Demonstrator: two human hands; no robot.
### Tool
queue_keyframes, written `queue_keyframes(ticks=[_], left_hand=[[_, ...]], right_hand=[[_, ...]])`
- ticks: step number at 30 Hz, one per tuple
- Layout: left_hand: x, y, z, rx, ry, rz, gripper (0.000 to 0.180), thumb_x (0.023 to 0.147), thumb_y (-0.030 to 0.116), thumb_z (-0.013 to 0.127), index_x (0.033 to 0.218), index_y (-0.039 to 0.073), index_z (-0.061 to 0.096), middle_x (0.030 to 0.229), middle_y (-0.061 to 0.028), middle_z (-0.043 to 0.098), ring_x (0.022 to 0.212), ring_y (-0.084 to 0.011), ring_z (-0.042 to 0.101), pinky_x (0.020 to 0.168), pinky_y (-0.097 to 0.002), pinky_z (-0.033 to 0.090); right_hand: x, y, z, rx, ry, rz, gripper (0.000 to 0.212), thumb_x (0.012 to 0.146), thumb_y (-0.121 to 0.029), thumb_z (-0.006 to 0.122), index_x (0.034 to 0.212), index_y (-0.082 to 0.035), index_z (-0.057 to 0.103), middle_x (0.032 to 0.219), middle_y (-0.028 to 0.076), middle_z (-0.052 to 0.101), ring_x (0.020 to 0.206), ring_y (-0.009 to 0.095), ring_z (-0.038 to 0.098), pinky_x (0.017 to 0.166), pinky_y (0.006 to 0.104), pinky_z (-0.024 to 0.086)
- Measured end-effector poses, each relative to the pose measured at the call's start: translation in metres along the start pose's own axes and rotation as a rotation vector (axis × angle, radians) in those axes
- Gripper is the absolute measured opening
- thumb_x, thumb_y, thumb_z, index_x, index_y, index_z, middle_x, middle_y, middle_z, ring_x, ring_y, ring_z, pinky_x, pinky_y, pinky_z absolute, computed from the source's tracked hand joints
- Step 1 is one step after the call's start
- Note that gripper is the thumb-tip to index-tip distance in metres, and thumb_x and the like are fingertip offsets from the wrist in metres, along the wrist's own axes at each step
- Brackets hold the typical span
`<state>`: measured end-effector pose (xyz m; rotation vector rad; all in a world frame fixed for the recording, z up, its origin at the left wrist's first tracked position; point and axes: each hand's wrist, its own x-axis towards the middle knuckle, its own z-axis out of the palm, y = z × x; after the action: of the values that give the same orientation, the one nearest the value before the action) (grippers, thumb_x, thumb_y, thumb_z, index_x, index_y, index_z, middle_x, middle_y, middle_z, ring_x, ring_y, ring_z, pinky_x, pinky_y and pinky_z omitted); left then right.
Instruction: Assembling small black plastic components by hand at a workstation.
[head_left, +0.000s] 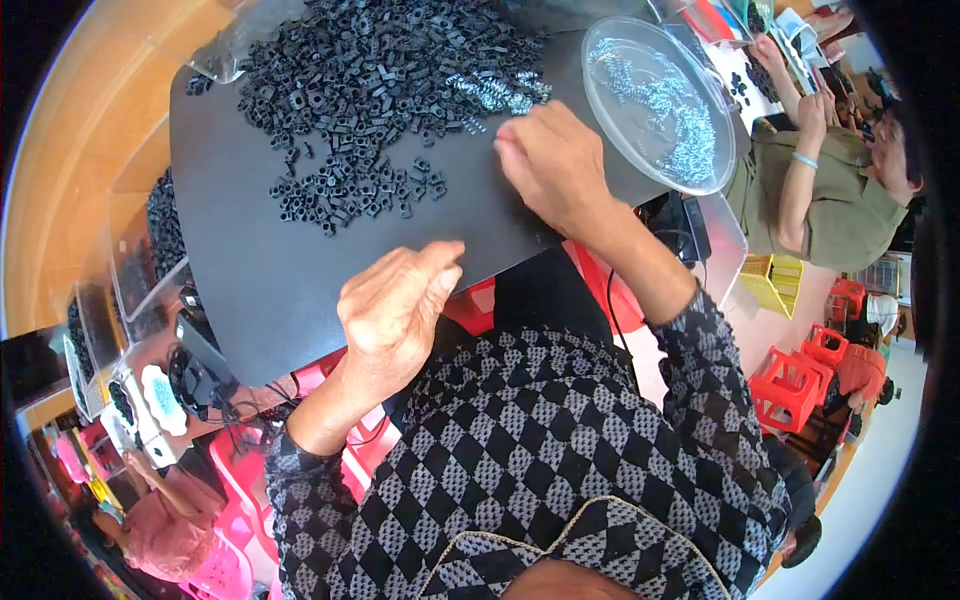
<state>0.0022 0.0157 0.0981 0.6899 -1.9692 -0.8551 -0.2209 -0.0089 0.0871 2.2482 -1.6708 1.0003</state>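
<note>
A large heap of small black plastic parts [340,75] covers the far side of the dark grey table [270,270], with a looser cluster [335,195] on its near side. Small shiny metal springs [500,93] lie at the heap's right end. My right hand [560,165] is closed just in front of those springs, fingertips pointing left. Over the table's near edge is my left hand [390,310], its thumb and fingers pressed together. What either hand holds, if anything, is too small or hidden to see.
A round clear plastic dish [592,95] with more springs stands at the right. Clear bins of black parts [163,225] are on the left. Black cables and a device [690,225] hang by the right edge. Co-workers sit at both sides; red stools [785,390] stand behind right.
</note>
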Motion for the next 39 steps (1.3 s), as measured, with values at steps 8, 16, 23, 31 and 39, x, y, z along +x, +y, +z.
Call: queue_keyframes(ticks=[8,16,23,31,39], left_hand=[[0.027,-0.032,-0.004,-0.577,0.263,-0.468,0.027,0.082,0.0,0.066,0.108,-0.003,0.063,0.096,-0.0041,0.062,0.088,-0.0111,0.056,0.08,-0.0238,0.046],[0.023,-0.043,-0.008,-0.482,0.445,-0.297,0.017,0.079,0.0,0.066,0.095,-0.005,0.066,0.087,-0.0075,0.061,0.078,-0.0158,0.056,0.074,-0.0268,0.047],[0.022,-0.052,-0.026,-0.623,0.339,-0.355,0.018,0.087,0.005,0.063,0.102,-0.005,0.062,0.087,-0.0096,0.065,0.073,-0.0126,0.061,0.067,-0.0234,0.052],[0.011,-0.064,-0.024,-0.632,0.373,-0.456,0.018,0.084,0.001,0.064,0.102,-0.005,0.062,0.084,-0.0093,0.064,0.072,-0.0137,0.061,0.064,-0.0229,0.051],[0.001,-0.068,-0.024,-0.622,0.264,-0.487,0.02,0.083,0.004,0.067,0.101,-0.004,0.063,0.089,-0.0056,0.06,0.075,-0.0098,0.058,0.066,-0.0212,0.048]], right_hand=[[0.005,-0.08,0.02,0.972,0.039,0.619,0.008,0.08,-0.008,0.066,0.083,-0.001,0.065,0.075,0.005,0.06,0.068,0.011,0.057,0.059,0.0263,0.046],[0.001,-0.101,0.036,1.422,0.012,0.746,0.015,0.089,-0.008,0.06,0.1,0.001,0.064,0.09,0.001,0.063,0.084,0.006,0.056,0.074,0.0225,0.047],[0.028,-0.004,-0.042,0.514,0.448,0.572,0.022,0.086,-0.008,0.058,0.106,0.0,0.064,0.091,0.008,0.068,0.075,0.01,0.059,0.065,0.0212,0.044],[0.014,0.001,-0.038,0.422,0.395,0.558,0.018,0.083,-0.005,0.061,0.099,-0.002,0.068,0.095,0.004,0.067,0.079,0.006,0.057,0.064,0.02,0.042],[0.053,-0.005,0.056,0.185,0.117,0.068,0.014,0.073,-0.002,0.067,0.087,-0.003,0.067,0.074,0.008,0.059,0.069,0.024,0.055,0.063,0.0321,0.045]])
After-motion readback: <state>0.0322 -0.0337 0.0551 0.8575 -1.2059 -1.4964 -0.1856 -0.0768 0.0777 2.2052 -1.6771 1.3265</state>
